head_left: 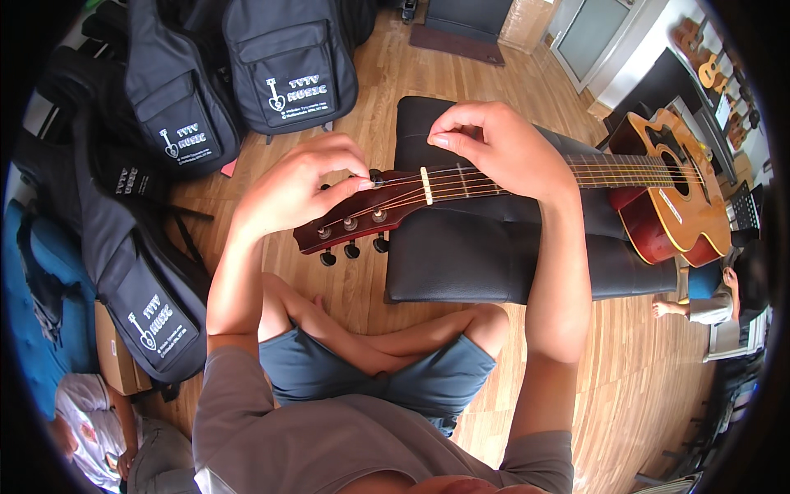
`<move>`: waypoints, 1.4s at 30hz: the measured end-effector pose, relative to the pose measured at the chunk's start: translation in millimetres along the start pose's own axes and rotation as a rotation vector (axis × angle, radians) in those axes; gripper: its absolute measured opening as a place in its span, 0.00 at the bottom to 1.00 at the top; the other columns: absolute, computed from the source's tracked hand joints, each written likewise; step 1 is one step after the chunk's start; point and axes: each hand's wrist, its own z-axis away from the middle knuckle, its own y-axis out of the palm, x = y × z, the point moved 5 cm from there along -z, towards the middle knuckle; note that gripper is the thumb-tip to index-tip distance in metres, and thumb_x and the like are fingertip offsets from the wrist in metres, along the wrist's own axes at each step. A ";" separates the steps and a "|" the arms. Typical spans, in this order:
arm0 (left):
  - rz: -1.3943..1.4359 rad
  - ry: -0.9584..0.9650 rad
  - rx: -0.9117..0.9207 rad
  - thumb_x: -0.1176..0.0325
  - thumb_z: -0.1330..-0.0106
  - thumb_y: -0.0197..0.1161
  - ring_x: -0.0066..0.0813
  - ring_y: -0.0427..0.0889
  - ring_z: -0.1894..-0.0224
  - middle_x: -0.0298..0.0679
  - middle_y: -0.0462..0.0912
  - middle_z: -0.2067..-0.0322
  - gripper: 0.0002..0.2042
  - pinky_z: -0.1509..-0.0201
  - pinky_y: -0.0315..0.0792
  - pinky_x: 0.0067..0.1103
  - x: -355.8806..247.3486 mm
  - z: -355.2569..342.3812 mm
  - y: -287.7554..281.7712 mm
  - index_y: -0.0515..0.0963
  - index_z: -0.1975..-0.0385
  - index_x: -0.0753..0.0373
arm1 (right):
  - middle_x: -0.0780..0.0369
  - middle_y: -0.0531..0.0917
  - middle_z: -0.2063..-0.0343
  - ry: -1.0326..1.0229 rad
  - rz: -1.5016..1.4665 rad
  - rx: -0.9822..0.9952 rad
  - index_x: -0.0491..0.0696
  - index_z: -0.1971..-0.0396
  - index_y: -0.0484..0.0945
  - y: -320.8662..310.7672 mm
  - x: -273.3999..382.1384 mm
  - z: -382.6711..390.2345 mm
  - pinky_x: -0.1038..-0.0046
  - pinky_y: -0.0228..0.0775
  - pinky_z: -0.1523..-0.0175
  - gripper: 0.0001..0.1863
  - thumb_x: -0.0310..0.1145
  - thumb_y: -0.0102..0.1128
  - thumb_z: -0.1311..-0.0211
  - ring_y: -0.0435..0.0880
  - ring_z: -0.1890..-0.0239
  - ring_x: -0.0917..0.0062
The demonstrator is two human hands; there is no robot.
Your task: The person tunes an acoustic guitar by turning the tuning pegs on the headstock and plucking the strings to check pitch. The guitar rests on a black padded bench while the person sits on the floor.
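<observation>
Guitar: it lies face up for you along the bench (461, 263), the guitar (588, 171) reaching past the left edge with its headstock (362, 206) and past the right edge with its body.
Left hand: here it is over the headstock, your left hand (296, 185) with fingers curled, thumb and fingertip nearly closed beside a far-side tuning post; whether they pinch a string, you can't tell from here.
Right hand: up above the neck, your right hand (510, 152) bends at the wrist, thumb meeting fingertip toward the bench's far edge; any thin string between them is too fine to make out.
Pegs: three black pegs (351, 249) stick out on your side, off the bench's left edge.
Bags: black guitar bags (288, 78) stand on the wooden floor (625, 354), beyond the bench's left edge.
</observation>
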 end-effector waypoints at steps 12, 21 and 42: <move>0.985 -0.214 -0.085 0.64 0.23 0.61 0.29 0.85 0.51 0.40 0.88 0.56 0.11 0.45 0.77 0.28 119.5 19.3 34.1 0.83 0.54 0.66 | 0.58 0.83 0.69 -0.244 -0.001 -0.050 0.41 0.64 0.87 28.2 18.0 -14.8 0.69 0.74 0.59 0.08 0.31 0.69 0.35 0.82 0.67 0.68; 1.526 -0.051 -0.064 0.65 0.24 0.62 0.34 0.84 0.52 0.45 0.86 0.57 0.11 0.47 0.77 0.29 152.2 23.0 91.0 0.83 0.56 0.68 | 0.57 0.80 0.74 -0.107 0.075 0.059 0.41 0.67 0.87 54.4 22.3 -25.6 0.66 0.72 0.62 0.09 0.32 0.72 0.38 0.81 0.69 0.64; 2.243 0.159 -0.119 0.57 0.23 0.51 0.33 0.76 0.50 0.36 0.77 0.59 0.13 0.39 0.74 0.33 120.3 16.0 141.9 0.76 0.67 0.56 | 0.63 0.78 0.71 -0.107 0.157 0.039 0.40 0.67 0.80 69.0 11.7 -27.0 0.76 0.66 0.64 0.07 0.21 0.72 0.40 0.74 0.71 0.79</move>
